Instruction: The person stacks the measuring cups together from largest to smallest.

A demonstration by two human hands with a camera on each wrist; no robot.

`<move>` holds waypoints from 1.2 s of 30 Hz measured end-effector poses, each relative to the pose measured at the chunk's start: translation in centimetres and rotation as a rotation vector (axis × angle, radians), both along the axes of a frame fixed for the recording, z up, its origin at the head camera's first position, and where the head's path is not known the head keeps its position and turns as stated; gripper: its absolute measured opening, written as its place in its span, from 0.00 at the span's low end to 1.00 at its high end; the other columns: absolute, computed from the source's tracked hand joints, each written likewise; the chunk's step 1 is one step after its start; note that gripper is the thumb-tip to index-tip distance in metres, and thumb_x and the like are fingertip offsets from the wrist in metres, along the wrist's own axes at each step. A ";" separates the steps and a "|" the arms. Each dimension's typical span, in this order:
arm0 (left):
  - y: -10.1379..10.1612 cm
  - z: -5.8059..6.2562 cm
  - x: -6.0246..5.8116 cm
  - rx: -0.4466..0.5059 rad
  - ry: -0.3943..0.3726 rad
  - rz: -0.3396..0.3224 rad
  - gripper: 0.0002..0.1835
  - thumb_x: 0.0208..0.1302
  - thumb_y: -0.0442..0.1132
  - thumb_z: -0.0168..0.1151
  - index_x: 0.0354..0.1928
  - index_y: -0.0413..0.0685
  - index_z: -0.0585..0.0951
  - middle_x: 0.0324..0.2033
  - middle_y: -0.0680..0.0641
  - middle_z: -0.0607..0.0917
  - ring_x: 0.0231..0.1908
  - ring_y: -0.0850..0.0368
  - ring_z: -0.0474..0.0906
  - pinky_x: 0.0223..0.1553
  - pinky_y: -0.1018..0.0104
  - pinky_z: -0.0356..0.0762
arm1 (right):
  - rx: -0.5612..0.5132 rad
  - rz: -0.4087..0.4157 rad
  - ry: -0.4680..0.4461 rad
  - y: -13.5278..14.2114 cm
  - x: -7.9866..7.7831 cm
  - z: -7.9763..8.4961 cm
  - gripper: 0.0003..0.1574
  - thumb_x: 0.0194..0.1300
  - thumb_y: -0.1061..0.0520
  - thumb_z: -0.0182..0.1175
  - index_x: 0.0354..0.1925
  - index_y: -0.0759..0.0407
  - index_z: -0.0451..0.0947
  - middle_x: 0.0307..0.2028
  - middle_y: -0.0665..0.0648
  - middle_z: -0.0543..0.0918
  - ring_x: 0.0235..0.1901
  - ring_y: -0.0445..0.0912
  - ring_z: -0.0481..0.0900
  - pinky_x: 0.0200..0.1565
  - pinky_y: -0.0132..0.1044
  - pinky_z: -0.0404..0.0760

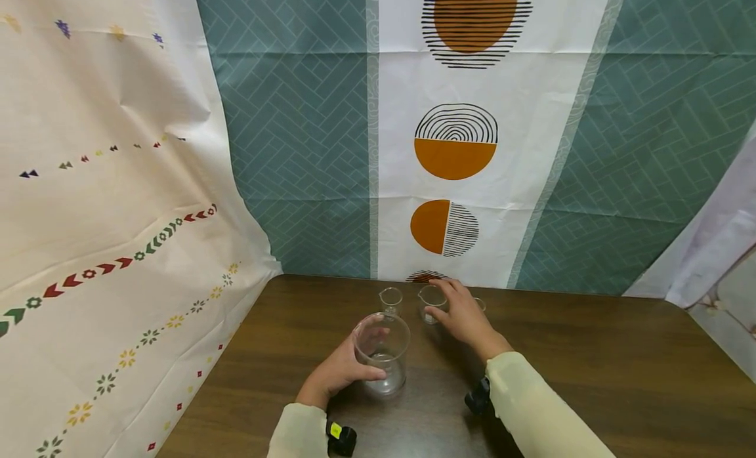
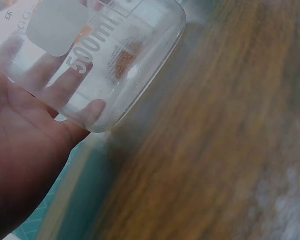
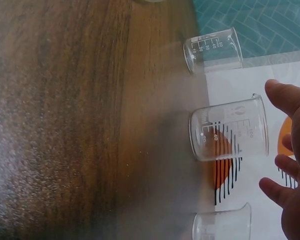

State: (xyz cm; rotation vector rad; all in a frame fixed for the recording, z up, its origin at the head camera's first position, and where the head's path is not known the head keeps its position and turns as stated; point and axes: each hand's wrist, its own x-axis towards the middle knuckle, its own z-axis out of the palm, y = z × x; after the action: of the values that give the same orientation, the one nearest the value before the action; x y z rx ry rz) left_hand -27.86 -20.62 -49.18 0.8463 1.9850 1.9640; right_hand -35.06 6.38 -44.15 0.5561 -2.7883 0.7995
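Note:
My left hand (image 1: 338,371) grips a large clear glass beaker (image 1: 384,363), its thumb on the near side and its fingers round the far side. In the left wrist view the beaker shows a white 500 ml marking (image 2: 92,47), and the fingers show through the glass. My right hand (image 1: 463,319) hovers with spread fingers at the rim of a medium beaker (image 3: 229,131); in the right wrist view a gap shows between them. Smaller beakers flank it: one to the left (image 1: 390,298) and one to the right (image 1: 481,305), partly hidden by the right hand.
The brown wooden table (image 1: 590,366) ends at a hanging teal and white cloth (image 1: 301,149) close behind the small beakers. A cream patterned cloth (image 1: 118,248) hangs along the left edge, and a pale cloth (image 1: 709,228) hangs at the right.

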 end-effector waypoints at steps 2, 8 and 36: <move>0.0 0.0 0.0 0.010 -0.001 -0.006 0.52 0.49 0.31 0.74 0.72 0.51 0.53 0.69 0.33 0.63 0.71 0.38 0.57 0.71 0.61 0.56 | 0.008 0.004 -0.001 -0.1 -0.1 0.1 0.39 0.60 0.46 0.67 0.67 0.52 0.66 0.64 0.62 0.70 0.64 0.60 0.67 0.63 0.60 0.67; 0.0 -0.1 0.0 0.022 0.005 -0.012 0.52 0.49 0.31 0.75 0.72 0.51 0.53 0.68 0.32 0.63 0.71 0.37 0.57 0.69 0.67 0.58 | 0.033 0.037 0.038 -0.2 -0.4 0.0 0.38 0.60 0.48 0.67 0.66 0.55 0.68 0.63 0.62 0.72 0.63 0.59 0.69 0.63 0.58 0.68; 0.1 -0.2 -0.1 0.033 -0.007 -0.014 0.52 0.49 0.32 0.75 0.72 0.49 0.53 0.68 0.32 0.64 0.70 0.37 0.57 0.69 0.62 0.59 | 0.164 0.130 -0.050 -0.9 -2.0 0.9 0.37 0.61 0.55 0.60 0.68 0.57 0.66 0.67 0.64 0.67 0.67 0.61 0.63 0.65 0.58 0.65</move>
State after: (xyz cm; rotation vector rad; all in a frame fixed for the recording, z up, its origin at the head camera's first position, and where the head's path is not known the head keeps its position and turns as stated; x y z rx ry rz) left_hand -27.94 -20.56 -49.40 0.8574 1.9424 1.9951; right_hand -37.03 5.52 -43.26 0.7629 -2.9061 0.6189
